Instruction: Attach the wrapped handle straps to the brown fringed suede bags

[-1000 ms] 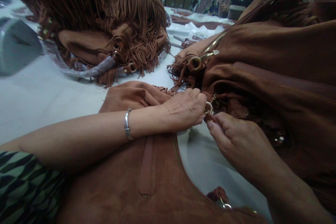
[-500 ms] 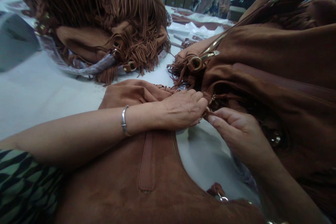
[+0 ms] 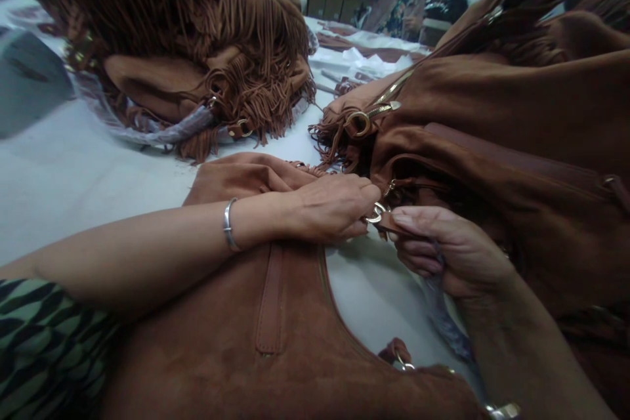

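Observation:
A brown suede handbag point(image 3: 207, 348) lies in front of me, with a stitched leather strip on its face and a curved opening edge. My left hand point(image 3: 335, 207) reaches across its upper part, fingers closed around the bag's corner by a gold-coloured metal ring point(image 3: 377, 212). On the ring's other side, my right hand point(image 3: 447, 246) pinches the brown leather end of a strap point(image 3: 401, 226) between thumb and fingers. Plastic wrap point(image 3: 445, 321) covers the strap below that hand. At the bag's lower right corner, another metal ring point(image 3: 406, 363) hangs on a leather tab. My left fingertips are hidden.
Fringed brown bags point(image 3: 260, 46) with plastic-wrapped handles are piled at the back left. More brown bags point(image 3: 516, 111) crowd the right side, close to my right hand. The white table point(image 3: 123, 190) runs beneath; a person point(image 3: 398, 3) is in the background.
The ring between my hands now shows more plainly. My right hand has turned and its fingers have curled under the strap end. My left hand has shifted slightly left.

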Tool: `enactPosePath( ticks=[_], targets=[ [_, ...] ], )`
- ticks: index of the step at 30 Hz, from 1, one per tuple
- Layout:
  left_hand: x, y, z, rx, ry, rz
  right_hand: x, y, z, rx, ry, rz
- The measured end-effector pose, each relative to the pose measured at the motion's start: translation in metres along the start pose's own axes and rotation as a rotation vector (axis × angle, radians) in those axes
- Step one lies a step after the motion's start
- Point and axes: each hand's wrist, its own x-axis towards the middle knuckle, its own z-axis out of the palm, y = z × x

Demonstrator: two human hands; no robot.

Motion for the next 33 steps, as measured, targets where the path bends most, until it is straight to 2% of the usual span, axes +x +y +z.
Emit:
enactPosePath(
  ticks=[5,11,16,20,23,27,30,33],
  targets=[
    [-0.004,-0.007,-0.008,-0.183,-0.077,0.085,0.006,0.006,0.003,0.015,-0.013,0.017],
    [-0.008,-0.006,-0.007,-0.408,-0.095,0.153,0.009,0.006,-0.001,0.045,-0.143,0.079],
    [-0.007,-0.004,-0.009,-0.371,-0.092,0.111,0.012,0.004,-0.008,0.062,-0.204,0.084],
    [-0.007,-0.001,-0.011,-0.275,-0.02,0.092,0.004,0.0,-0.006,0.007,-0.063,0.022],
    [-0.005,-0.001,-0.009,-0.282,0.047,0.056,-0.006,-0.002,0.003,-0.056,0.093,-0.08],
    [-0.003,-0.006,-0.004,-0.308,0.15,0.045,-0.014,-0.001,0.013,-0.116,0.224,-0.181],
    [-0.003,-0.009,-0.005,-0.353,0.172,0.051,-0.015,-0.001,0.016,-0.151,0.255,-0.189],
    [-0.005,-0.009,-0.009,-0.343,0.133,0.101,-0.015,-0.001,0.016,-0.171,0.237,-0.177]
  ],
)
